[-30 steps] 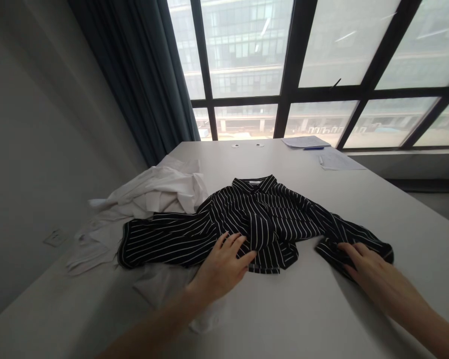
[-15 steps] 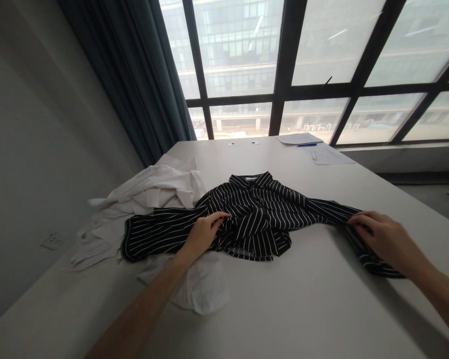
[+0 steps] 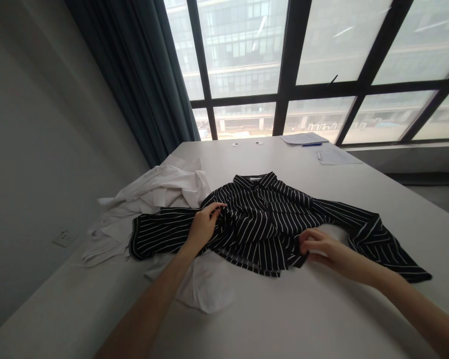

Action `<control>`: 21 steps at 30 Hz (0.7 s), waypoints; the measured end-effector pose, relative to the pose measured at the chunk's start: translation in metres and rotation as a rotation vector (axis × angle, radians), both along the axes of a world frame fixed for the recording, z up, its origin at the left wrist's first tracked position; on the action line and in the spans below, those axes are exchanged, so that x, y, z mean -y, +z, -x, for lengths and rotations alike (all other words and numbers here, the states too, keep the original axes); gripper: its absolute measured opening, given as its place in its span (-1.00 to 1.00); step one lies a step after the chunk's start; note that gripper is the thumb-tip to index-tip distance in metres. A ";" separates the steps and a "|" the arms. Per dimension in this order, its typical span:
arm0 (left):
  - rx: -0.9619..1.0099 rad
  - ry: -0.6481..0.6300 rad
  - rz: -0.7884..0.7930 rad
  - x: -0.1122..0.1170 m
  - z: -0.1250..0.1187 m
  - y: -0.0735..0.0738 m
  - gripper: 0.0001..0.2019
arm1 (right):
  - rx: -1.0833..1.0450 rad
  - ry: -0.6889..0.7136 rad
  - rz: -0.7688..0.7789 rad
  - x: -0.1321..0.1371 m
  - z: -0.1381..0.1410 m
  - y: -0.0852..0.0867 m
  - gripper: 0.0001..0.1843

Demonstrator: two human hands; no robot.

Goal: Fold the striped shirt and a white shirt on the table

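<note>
A black shirt with white stripes (image 3: 262, 214) lies spread on the white table (image 3: 284, 309), its collar toward the window. Its sleeves reach out to both sides, the right one bent and angled toward me. My left hand (image 3: 204, 225) pinches the fabric on the left side of the shirt's body. At the lower right hem, my right hand (image 3: 324, 249) has its fingers closed on the cloth, slightly blurred. White cloth (image 3: 207, 284) shows below the left sleeve, partly under the shirt.
Crumpled white garments (image 3: 160, 187) are heaped at the table's left side, beside the wall. Papers (image 3: 303, 138) and a blue pen (image 3: 312, 144) lie at the far right end near the window. A dark curtain (image 3: 145, 75) hangs at the far left.
My right hand has let go of the right sleeve and moved left to the hem. That sleeve now lies flatter on the table. My left hand keeps its pinch, slightly farther up.
</note>
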State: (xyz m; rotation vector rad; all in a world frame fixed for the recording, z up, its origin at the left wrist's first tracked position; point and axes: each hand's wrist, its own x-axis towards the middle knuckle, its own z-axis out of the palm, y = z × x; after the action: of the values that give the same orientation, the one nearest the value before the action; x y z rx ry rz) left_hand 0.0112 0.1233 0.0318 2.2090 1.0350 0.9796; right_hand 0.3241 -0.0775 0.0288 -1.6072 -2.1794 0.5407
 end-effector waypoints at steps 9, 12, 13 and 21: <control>-0.155 0.024 -0.035 -0.008 0.006 -0.007 -0.76 | -0.257 -0.369 0.135 0.076 -0.105 0.017 -0.64; -0.219 0.003 -0.128 -0.003 0.006 -0.009 -0.75 | -0.089 -0.427 0.138 0.088 -0.132 -0.005 -0.62; -0.233 -0.003 -0.189 0.000 0.005 -0.008 -0.74 | -0.039 -0.435 0.115 0.088 -0.134 -0.009 -0.61; -0.302 -0.328 -0.740 0.049 0.016 0.001 -0.81 | 0.096 -0.153 -0.100 0.050 0.012 0.016 -0.73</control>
State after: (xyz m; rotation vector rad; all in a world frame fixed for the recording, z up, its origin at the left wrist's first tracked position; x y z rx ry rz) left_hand -0.0052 0.0746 0.0324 3.0787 0.4068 0.9961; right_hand 0.3126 -0.1271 0.0444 -1.7595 -2.0918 0.3107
